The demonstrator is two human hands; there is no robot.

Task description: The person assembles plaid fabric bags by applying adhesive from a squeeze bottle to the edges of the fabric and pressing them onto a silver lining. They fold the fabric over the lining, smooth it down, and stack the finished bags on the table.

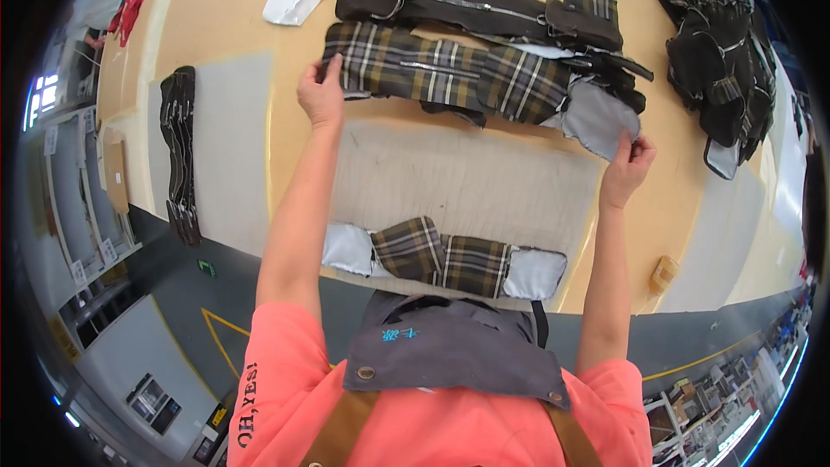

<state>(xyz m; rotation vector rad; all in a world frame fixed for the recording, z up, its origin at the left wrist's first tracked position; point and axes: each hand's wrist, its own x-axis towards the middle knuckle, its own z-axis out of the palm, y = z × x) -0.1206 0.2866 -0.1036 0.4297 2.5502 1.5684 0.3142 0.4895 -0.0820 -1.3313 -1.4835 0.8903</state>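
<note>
A long sewn plaid fabric panel [432, 65] with a zipper across it lies on the far part of the table. My left hand [322, 97] pinches its left end, thumb on top. At the other end is a silvery-grey lining flap [601, 117], its edge pinched between the fingers of my right hand [627, 171]. Just beyond the panel rests a black fabric panel [475, 9] with a zipper and pockets. Nearer my body, along the table's front edge, lies another plaid panel [475, 264] with silvery ends.
A stack of dark fabric strips [180, 156] lies at the left. A heap of black and plaid pieces [722, 60] sits at the far right. Farther back is a white scrap [291, 3]. A small yellowish block [664, 275] rests near the table's right front edge.
</note>
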